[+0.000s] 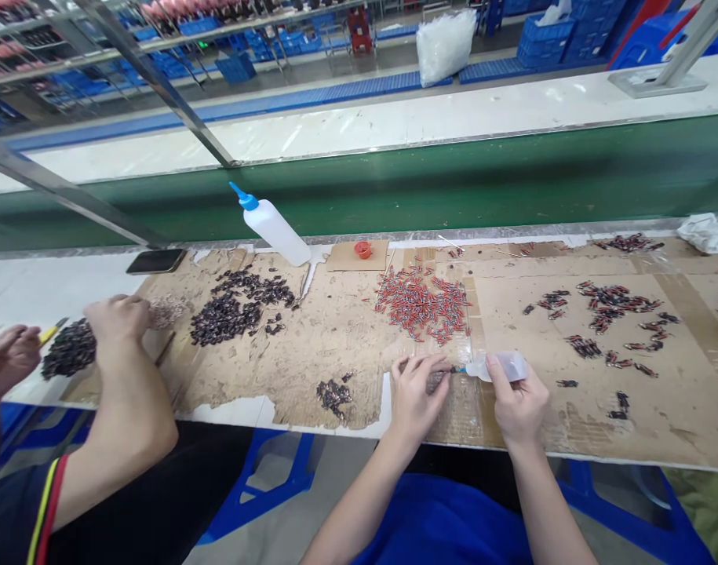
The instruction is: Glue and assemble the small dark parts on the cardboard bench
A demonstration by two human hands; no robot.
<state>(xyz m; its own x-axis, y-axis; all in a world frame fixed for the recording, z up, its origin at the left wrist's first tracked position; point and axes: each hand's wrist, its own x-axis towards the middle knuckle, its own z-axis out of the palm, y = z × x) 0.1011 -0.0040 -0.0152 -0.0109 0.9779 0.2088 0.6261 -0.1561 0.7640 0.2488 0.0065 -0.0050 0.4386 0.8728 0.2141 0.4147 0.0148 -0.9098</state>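
Note:
My right hand (522,402) is closed around a small translucent squeeze bottle (508,366), held on its side with its narrow tip toward the left. At that tip, my left hand (416,392) pinches a small dark part (456,369), mostly covered by the fingers. Both hands are low over the cardboard (359,337) near the table's front edge. Just beyond them lies a heap of small red-and-metal pieces (420,304). Several groups of red-and-black pieces (614,304) are spread to the right, and a little cluster of dark parts (333,395) lies left of my left hand.
A co-worker's hands (120,318) are at the far left, beside a dark pile (70,349). More black parts (226,314) lie left of centre. A white bottle with a blue nozzle (279,233), a red cap (362,249) and a phone (156,260) are along the back by the green belt (394,184).

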